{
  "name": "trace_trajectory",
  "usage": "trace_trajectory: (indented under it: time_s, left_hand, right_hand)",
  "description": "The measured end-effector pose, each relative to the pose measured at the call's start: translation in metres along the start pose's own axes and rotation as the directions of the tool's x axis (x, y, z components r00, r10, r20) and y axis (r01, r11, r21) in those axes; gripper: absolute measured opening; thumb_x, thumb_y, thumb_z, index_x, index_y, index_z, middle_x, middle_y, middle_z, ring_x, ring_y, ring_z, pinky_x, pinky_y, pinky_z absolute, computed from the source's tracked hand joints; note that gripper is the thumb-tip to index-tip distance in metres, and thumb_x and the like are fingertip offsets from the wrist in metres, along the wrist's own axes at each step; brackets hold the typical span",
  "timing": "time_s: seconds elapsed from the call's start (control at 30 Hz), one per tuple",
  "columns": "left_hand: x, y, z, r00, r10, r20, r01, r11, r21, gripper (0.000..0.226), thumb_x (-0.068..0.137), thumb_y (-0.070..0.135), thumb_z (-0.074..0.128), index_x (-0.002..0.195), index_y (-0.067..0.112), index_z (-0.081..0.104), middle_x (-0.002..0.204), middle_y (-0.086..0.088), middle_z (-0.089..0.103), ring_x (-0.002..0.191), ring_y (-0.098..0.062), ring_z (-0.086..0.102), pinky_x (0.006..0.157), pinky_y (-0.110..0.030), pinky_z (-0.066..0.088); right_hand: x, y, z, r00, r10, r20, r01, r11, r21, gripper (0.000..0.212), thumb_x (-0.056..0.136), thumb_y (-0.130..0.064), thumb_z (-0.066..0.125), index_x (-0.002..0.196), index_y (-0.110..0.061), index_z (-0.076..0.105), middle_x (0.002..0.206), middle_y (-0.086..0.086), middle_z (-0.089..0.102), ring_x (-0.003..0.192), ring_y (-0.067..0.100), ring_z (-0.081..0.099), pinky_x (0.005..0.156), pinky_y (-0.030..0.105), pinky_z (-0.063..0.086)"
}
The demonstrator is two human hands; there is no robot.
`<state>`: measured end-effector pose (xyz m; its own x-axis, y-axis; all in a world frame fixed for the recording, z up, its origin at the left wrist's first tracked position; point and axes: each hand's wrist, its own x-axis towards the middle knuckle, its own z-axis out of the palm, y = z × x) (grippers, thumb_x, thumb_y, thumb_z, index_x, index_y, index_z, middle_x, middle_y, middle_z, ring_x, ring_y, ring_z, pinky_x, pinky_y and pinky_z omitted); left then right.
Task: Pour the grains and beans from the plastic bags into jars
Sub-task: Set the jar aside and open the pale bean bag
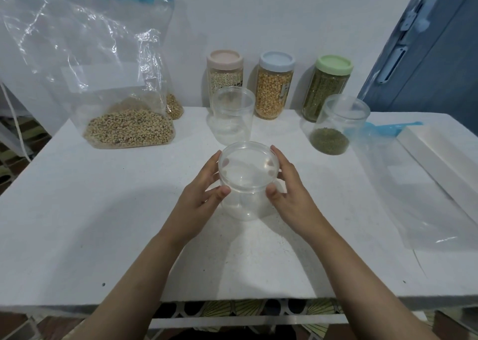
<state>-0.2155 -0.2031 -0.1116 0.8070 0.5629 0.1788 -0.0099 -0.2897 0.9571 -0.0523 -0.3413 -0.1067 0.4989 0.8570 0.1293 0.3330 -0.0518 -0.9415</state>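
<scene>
Both hands are wrapped around one clear empty jar [248, 181] standing on the white worktop [103, 223] right in front of the person. The left hand [200, 200] curls round its left side, thumb on the near wall and fingers behind; the right hand [289, 194] grips the right side the same way. The jar is lidless and upright.

Just behind it stands a second empty jar [232, 114], also open. To the right, well apart, a third open jar [336, 125] holds a shallow layer of green beans. Against the wall are three filled jars with lids: pink lid [224, 74], blue lid [275, 86], green lid [327, 91].

At far left a tall plastic bag [103, 81] stands with pale beans in its bottom. An emptied zip bag [413, 189] lies flat at right, beside a white box [445, 153].
</scene>
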Motion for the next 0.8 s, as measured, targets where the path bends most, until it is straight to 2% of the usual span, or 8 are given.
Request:
trace_trajectory:
  time_s: [0.07,0.13,0.23,0.33,0.5,0.63,0.73,0.8]
  left_hand:
    - [0.000,0.000,0.000,1.000,0.001,0.013,-0.001,1.000,-0.019,0.058,0.094,0.039,0.056,0.144,0.051,0.029,0.149,0.023,0.044,0.137,0.001,0.042,0.099,-0.014,0.044]
    - [0.000,0.002,0.000,1.000,-0.008,0.026,0.009,0.999,-0.034,0.059,0.095,0.033,0.058,0.144,0.050,0.029,0.147,0.023,0.046,0.136,0.000,0.044,0.096,-0.017,0.048]
    - [0.000,0.001,0.000,0.999,-0.028,0.031,0.029,0.999,-0.045,0.063,0.093,0.031,0.059,0.143,0.055,0.028,0.145,0.028,0.046,0.135,0.001,0.044,0.093,-0.015,0.048]
    - [0.001,0.001,0.000,0.998,-0.060,0.033,0.061,0.998,-0.033,0.068,0.091,0.034,0.060,0.143,0.058,0.023,0.141,0.038,0.043,0.135,0.005,0.042,0.091,-0.011,0.047]
    - [0.004,0.000,0.006,0.998,-0.068,0.014,0.068,0.997,-0.031,0.070,0.090,0.037,0.061,0.142,0.059,0.021,0.145,0.026,0.045,0.135,0.003,0.044,0.091,-0.013,0.048]
    - [0.008,0.001,0.020,0.998,-0.060,-0.002,0.060,0.998,-0.028,0.066,0.090,0.039,0.059,0.141,0.058,0.023,0.149,0.019,0.045,0.134,0.004,0.043,0.091,-0.013,0.048]
    - [0.013,0.004,0.038,0.999,-0.040,-0.007,0.040,0.999,-0.001,0.063,0.092,0.039,0.055,0.144,0.053,0.022,0.151,0.016,0.042,0.135,0.005,0.042,0.095,-0.014,0.046]
    - [0.016,0.004,0.051,0.999,-0.030,-0.029,0.031,0.999,0.037,0.061,0.095,0.042,0.052,0.146,0.051,0.019,0.152,0.016,0.041,0.135,0.007,0.040,0.097,-0.011,0.044]
  right_hand:
    - [0.004,-0.003,0.002,0.999,0.035,0.019,-0.033,0.997,-0.073,0.108,0.061,-0.094,0.052,0.152,-0.048,0.015,0.142,-0.018,0.032,0.133,0.002,0.038,0.105,0.035,0.048]
    - [0.010,-0.005,-0.003,0.998,0.054,0.013,-0.052,0.993,-0.104,0.105,0.060,-0.087,0.061,0.149,-0.050,0.021,0.138,-0.017,0.034,0.129,0.004,0.042,0.108,0.043,0.045]
    - [0.016,-0.008,-0.014,0.999,0.023,0.042,-0.018,0.991,-0.131,0.092,0.060,-0.077,0.067,0.141,-0.049,0.034,0.131,-0.021,0.040,0.120,-0.003,0.044,0.101,0.034,0.047]
    - [0.019,-0.010,-0.022,0.997,-0.039,0.066,0.048,0.990,-0.135,0.095,0.056,-0.083,0.069,0.139,-0.050,0.036,0.132,-0.023,0.039,0.122,-0.006,0.043,0.101,0.026,0.042]
    - [0.029,-0.016,-0.035,0.993,-0.120,-0.003,0.119,0.987,-0.113,0.104,0.054,-0.093,0.060,0.143,-0.045,0.037,0.136,-0.017,0.041,0.122,-0.004,0.045,0.097,0.024,0.044]
    - [0.024,-0.009,-0.059,0.980,-0.109,-0.168,0.089,0.988,-0.123,0.105,0.056,-0.097,0.052,0.142,-0.039,0.038,0.138,-0.013,0.043,0.118,-0.008,0.046,0.089,0.011,0.042]
    - [0.011,0.005,-0.088,0.972,-0.052,-0.229,0.018,0.989,-0.149,0.104,0.061,-0.092,0.055,0.145,-0.033,0.042,0.139,-0.015,0.043,0.119,-0.014,0.044,0.090,0.014,0.043]
    - [-0.001,0.015,-0.108,0.969,-0.004,-0.247,-0.042,0.983,-0.180,0.092,0.064,-0.085,0.057,0.142,-0.038,0.043,0.136,-0.016,0.042,0.117,-0.012,0.045,0.087,0.014,0.042]
